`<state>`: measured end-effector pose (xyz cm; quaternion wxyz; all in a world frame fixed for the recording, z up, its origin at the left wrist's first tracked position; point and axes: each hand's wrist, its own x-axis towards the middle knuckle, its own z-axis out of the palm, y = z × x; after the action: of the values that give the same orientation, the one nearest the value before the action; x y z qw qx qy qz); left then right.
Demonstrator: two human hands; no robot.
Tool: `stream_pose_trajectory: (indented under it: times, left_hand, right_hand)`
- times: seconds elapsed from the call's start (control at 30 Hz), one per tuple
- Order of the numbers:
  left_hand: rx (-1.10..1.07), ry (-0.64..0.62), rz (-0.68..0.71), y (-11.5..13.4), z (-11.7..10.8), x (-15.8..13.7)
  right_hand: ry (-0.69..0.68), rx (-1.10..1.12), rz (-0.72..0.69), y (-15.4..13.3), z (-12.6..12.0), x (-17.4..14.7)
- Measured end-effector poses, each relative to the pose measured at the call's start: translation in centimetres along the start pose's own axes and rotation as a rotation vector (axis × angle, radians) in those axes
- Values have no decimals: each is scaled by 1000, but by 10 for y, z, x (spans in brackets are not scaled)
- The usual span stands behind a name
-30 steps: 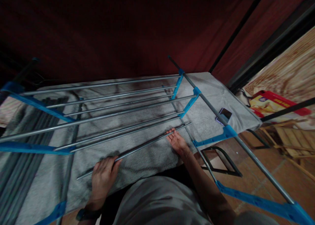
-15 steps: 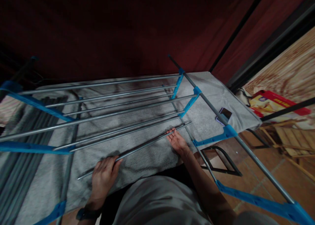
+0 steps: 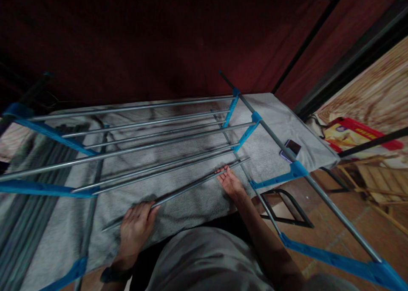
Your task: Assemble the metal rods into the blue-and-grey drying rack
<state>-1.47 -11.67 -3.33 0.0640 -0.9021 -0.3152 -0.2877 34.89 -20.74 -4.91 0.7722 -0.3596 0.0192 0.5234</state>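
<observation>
A loose grey metal tube (image 3: 185, 190) runs slantwise across the front of the rack, its right end higher in the view than its left. Near its left end my left hand (image 3: 137, 223) is wrapped over it, palm down. My right hand (image 3: 230, 181) is closed around the tube toward its right end, thumb and fingertips on it. Just beyond lies the rack (image 3: 153, 141), made of metal tubes joined by blue plastic brackets (image 3: 244, 138). The held tube's right end crosses in front of a rack upright; whether they touch I cannot tell.
Several grey tubes (image 3: 41, 189) lie bundled on the left of the grey blanket (image 3: 197, 214). A phone (image 3: 291, 148) rests on the blanket at right. Beyond it are a red and yellow box (image 3: 360, 134) and a wooden chair (image 3: 382, 185). A dark red wall (image 3: 143, 40) stands behind.
Both hands keep their hold on the tube in nearly the same place. The whole view has shifted very slightly.
</observation>
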Motion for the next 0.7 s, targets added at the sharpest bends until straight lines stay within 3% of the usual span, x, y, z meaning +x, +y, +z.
stream_pose_trajectory:
  times: [0.33,0.7]
  left_hand:
    - [-2,4,36,2,-1,2]
    - [-17,8,29,0,-2,1]
  right_hand:
    - [66,-78,-153,-1,5,-1]
    - [103,-82,-167,-11,23,-9]
